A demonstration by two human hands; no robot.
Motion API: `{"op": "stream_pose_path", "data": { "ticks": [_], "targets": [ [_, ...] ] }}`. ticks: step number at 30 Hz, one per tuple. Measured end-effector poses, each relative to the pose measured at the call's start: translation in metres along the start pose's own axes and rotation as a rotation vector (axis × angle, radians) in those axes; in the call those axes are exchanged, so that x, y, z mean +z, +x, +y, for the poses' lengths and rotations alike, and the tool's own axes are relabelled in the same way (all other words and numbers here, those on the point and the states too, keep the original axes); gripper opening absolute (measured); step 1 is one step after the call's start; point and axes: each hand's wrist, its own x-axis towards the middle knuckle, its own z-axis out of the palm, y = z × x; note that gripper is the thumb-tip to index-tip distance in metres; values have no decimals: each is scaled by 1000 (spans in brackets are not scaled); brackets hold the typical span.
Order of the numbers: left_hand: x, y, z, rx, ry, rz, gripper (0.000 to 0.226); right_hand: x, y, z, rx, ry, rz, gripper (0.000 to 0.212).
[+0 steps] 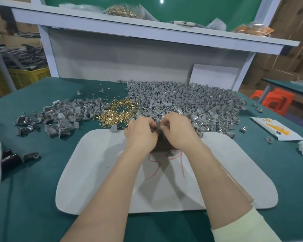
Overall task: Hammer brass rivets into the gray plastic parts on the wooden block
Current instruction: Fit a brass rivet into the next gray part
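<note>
My left hand (140,132) and my right hand (177,131) meet over the dark wooden block (162,145), which they mostly hide. Fingers of both hands are curled and pinch a small gray plastic part (158,128) between them. A pile of brass rivets (118,111) lies just beyond my left hand. A big heap of gray plastic parts (191,105) spreads behind and to the right of my right hand. No hammer shows.
A white pad (101,172) with red marks lies under the block on the green table (24,206). A smaller heap of gray parts (59,117) sits at left. Black handles (2,158) and a white cord lie far left; a white packet (276,130) far right.
</note>
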Motion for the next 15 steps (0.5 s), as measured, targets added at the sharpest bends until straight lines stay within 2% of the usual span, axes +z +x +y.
{"op": "stream_pose_path", "data": {
  "ticks": [5, 7, 9, 10, 13, 15],
  "targets": [
    [-2, -2, 3, 5, -2, 15, 6, -5, -2, 15, 86, 355, -8, 17],
    [-3, -1, 3, 5, 4, 15, 10, -11, -2, 24, 152, 460, 79, 19],
    [-3, -1, 3, 3, 9, 22, 15, -17, -1, 39, 270, 302, 234, 18],
    [-4, 0, 2, 0, 16, 31, 16, -19, -2, 49, 338, 174, 237, 18],
    [-4, 1, 1, -23, 28, 54, 19, -16, -5, 63, 478, -37, -89, 27],
    [-4, 1, -1, -37, 5, 51, 19, -11, -4, 63, 476, -19, -183, 26]
  ]
}}
